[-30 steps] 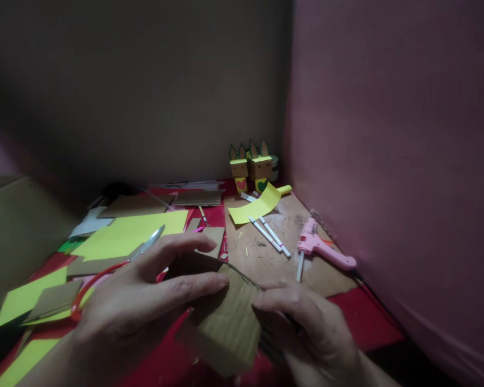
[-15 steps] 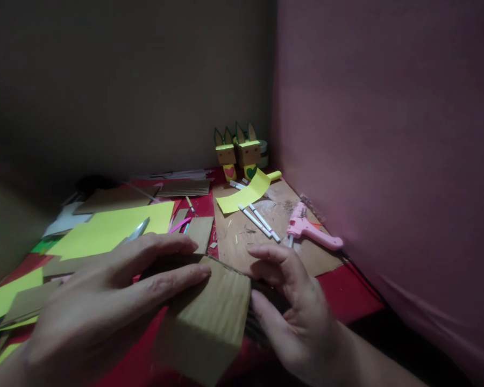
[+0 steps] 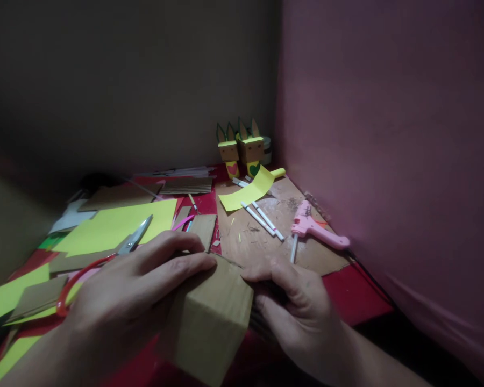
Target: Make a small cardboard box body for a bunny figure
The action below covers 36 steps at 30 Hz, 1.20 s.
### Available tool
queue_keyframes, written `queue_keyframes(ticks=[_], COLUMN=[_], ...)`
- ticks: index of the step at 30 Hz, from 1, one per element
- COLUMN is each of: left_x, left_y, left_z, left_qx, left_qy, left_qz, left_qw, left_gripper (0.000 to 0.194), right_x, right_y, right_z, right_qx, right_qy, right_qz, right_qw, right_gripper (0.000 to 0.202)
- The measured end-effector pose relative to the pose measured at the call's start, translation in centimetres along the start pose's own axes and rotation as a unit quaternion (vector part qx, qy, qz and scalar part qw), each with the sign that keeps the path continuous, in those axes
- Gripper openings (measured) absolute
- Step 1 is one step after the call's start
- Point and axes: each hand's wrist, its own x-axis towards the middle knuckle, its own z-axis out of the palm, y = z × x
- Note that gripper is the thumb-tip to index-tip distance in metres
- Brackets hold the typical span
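Note:
A folded cardboard box [image 3: 218, 306] is held between my two hands above the red tabletop, one corner turned toward me. My left hand [image 3: 133, 295] grips it from the left, fingers laid along the top edge and the thumb side hidden beneath. On the right side, my right hand [image 3: 294, 306] pinches the box's far right edge between thumb and fingers. Shadow hides the box's right face. Red-handled scissors [image 3: 135, 236] lie just beyond my left hand, partly covered by it.
A pink glue gun [image 3: 310, 226] rests on a wooden board [image 3: 326, 258] with white sticks [image 3: 262, 217] and a curled yellow paper strip [image 3: 250, 191]. Two cardboard figures [image 3: 240, 148] stand at the back. Yellow sheets [image 3: 125, 223] and cardboard pieces lie on the left. A pink wall borders the right.
My right hand's fingers have closed down onto the box's edge. My left hand has shifted slightly, and more of the scissors shows. The view has moved a little.

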Motion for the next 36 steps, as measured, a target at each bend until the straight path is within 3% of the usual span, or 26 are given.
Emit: queue_keyframes(ticks=[4,8,14,17,24,27,31,36], left_x=[0.0,1.4,3.6,4.0,3.9,3.7,3.4,3.0], left_y=[0.2,0.1,-1.0,-1.7,-2.6,-2.5,-1.8,-1.5], left_z=[0.1,0.0,-0.2,-0.1,0.0,0.1,0.2,0.5], left_qx=[0.081,0.067,0.051,0.031,-0.043,-0.044,-0.040,-0.035], left_qy=[0.002,-0.034,-0.113,-0.114,-0.080,-0.043,-0.032,-0.040], left_qz=[0.074,0.117,0.067,0.043,-0.022,-0.014,-0.002,0.022], left_qw=[0.994,0.990,0.990,0.992,0.996,0.998,0.999,0.998], left_gripper=[0.027,0.024,0.016,0.016,0.015,0.017,0.020,0.021], right_x=[0.0,0.7,3.2,3.9,2.7,1.9,0.7,-0.4], right_y=[0.0,0.2,0.9,1.5,2.7,2.6,1.8,1.1], right_z=[0.1,0.4,0.0,-0.6,-0.6,0.0,0.8,2.0], right_qx=[0.030,0.109,0.239,0.304,0.483,0.540,0.580,0.574], right_qy=[-0.004,-0.020,-0.071,-0.090,0.004,0.022,0.017,0.041], right_qz=[0.106,0.281,0.410,0.453,0.473,0.452,0.433,0.458], right_qw=[0.994,0.953,0.877,0.833,0.737,0.709,0.690,0.678], right_gripper=[0.021,0.012,0.008,0.013,0.027,0.027,0.040,0.056])
